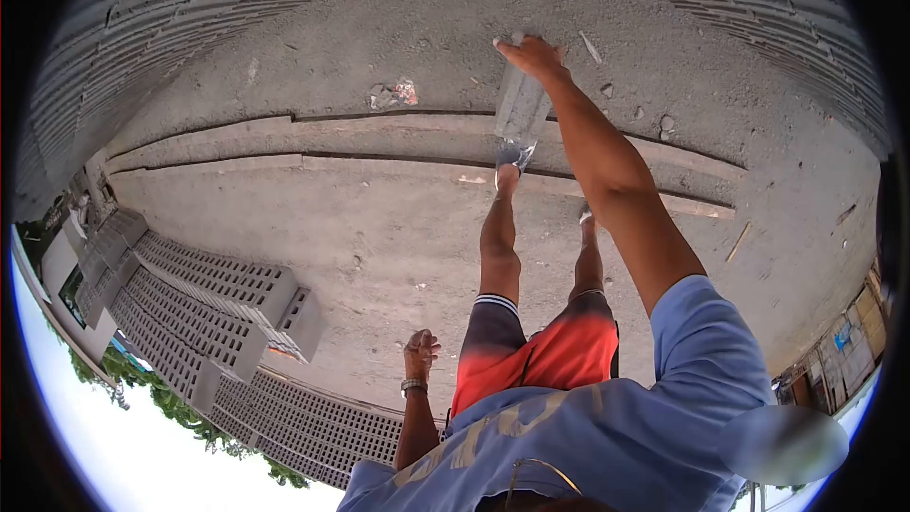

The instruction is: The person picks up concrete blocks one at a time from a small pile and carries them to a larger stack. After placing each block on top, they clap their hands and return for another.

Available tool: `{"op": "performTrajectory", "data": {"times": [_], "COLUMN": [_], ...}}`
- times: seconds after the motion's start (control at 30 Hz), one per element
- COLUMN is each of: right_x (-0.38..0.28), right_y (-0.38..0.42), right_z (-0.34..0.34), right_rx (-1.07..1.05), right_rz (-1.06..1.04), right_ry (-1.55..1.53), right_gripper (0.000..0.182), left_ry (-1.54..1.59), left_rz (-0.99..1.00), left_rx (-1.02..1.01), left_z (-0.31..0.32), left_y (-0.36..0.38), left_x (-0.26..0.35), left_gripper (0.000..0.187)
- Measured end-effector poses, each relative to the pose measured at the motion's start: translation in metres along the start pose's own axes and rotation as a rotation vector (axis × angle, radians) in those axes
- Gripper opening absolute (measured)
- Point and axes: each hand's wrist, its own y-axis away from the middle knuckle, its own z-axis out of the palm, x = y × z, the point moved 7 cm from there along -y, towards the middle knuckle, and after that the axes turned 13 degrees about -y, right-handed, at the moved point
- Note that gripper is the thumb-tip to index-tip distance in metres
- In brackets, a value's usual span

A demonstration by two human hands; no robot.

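Note:
My right hand (536,57) reaches far forward and grips the far end of a long grey concrete block (522,106). Its thumb side points left over the block's end; some fingers are hidden behind it. The block's near end is close to my front foot (509,171), beside two long low boards. Down by my left side hangs my left hand (420,351), a watch on its wrist. Its fingers are loosely bent and apart, with nothing visible in them.
Two long boards (379,120) (379,166) lie across the dusty ground. Rows of grey blocks (806,28) curve along the far side. Stacked hollow blocks (218,275) stand at the left and behind. Small rubble (406,91) lies beyond the boards.

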Motion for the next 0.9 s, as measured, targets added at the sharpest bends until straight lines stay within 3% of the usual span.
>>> {"op": "performTrajectory", "data": {"times": [0.1,0.17,0.27,0.47,0.53,0.63,0.73,0.83,0.9], "right_x": [-0.001,0.01,0.015,0.026,0.033,0.047,0.102,0.147,0.159], "right_y": [-0.007,0.001,0.0,0.034,0.045,0.086,0.114,0.186,0.24], "right_z": [0.013,0.016,0.008,0.024,0.027,0.02,0.028,0.007,-0.02], "right_rx": [-0.199,-0.203,-0.139,-0.3,-0.258,-0.236,-0.132,-0.133,-0.033], "right_rz": [0.037,0.036,-0.067,0.086,0.072,0.088,0.079,0.216,0.159], "right_ry": [0.195,0.123,0.025,-0.024,-0.071,-0.184,-0.28,-0.371,-0.295], "right_gripper": [0.071,0.075,0.083,0.087,0.086,0.087,0.09,0.094,0.091], "left_ry": [0.002,0.025,0.047,0.067,0.052,0.126,0.199,0.235,0.194], "left_rz": [-0.024,-0.027,0.024,0.242,0.33,0.473,0.509,0.43,0.314], "left_rx": [0.043,0.047,0.064,0.129,0.124,0.064,0.013,-0.16,-0.349], "left_z": [0.008,0.002,-0.002,-0.006,0.006,0.031,0.07,0.141,0.201], "left_y": [0.006,0.01,-0.01,-0.004,-0.009,-0.024,-0.037,-0.061,-0.068], "left_x": [-0.018,-0.016,0.017,0.124,0.161,0.214,0.271,0.288,0.28], "left_gripper": [0.058,0.058,0.06,0.055,0.053,0.052,0.054,0.062,0.07]}}
